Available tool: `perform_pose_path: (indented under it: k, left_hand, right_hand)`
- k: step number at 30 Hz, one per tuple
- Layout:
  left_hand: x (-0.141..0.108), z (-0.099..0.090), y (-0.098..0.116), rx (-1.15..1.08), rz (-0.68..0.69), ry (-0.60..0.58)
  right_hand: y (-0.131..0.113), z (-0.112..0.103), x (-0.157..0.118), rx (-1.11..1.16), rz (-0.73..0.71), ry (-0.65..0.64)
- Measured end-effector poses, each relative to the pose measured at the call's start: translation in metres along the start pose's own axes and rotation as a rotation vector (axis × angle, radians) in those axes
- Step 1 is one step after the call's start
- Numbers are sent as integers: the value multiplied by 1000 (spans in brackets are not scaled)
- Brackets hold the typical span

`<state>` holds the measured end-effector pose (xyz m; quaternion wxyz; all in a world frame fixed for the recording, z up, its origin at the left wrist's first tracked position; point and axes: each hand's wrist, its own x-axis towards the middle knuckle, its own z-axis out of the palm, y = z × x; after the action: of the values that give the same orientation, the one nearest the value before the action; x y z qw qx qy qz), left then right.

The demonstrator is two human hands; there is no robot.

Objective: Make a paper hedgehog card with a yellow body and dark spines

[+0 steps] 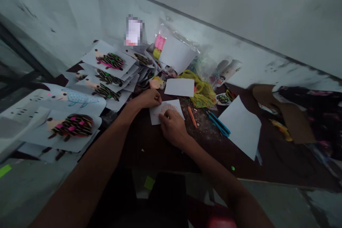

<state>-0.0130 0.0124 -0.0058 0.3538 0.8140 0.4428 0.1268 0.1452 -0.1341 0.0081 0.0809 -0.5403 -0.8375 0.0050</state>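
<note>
A small white sheet with an orange-brown outline drawing lies on the dark table. My right hand rests over its lower right part, fingers bent together; whatever they hold is too small to make out. Above the sheet's upper left corner is my left hand, its fingers curled close together near a lump of pale, peach-coloured material. Whether anything is between those fingertips is hidden. An orange marker lies just right of the sheet, and blue-handled scissors lie farther right.
Stacked sheets with hedgehog figures cover the left side. Behind the drawing are a blank white card and a yellow-green plastic bag. A larger white sheet, brown cardboard and dark patterned cloth lie to the right.
</note>
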Motion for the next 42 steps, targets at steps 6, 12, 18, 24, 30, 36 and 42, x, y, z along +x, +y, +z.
perform_pose_path:
  k: [6, 12, 18, 24, 30, 36, 42]
  left_hand:
    - [0, 0, -1, -28, -1, -2]
    - [0, 0, -1, -32, 7, -8]
    - [-1, 0, 2, -4, 4, -2]
    - [-3, -2, 5, -6, 4, -13]
    - [-3, -3, -2, -63, 49, -101]
    - [-1, -3, -2, -70, 31, -92]
    - [-6, -7, 7, -62, 5, -103]
  right_hand:
    - [9, 7, 0, 252, -21, 69]
    - [19, 10, -1, 155, 101, 202]
    - [15, 9, -5, 51, 75, 155]
    - [14, 9, -4, 34, 51, 137]
    - [12, 5, -2, 17, 41, 99]
    - [17, 6, 1, -42, 31, 113]
    - [22, 4, -1, -28, 73, 133]
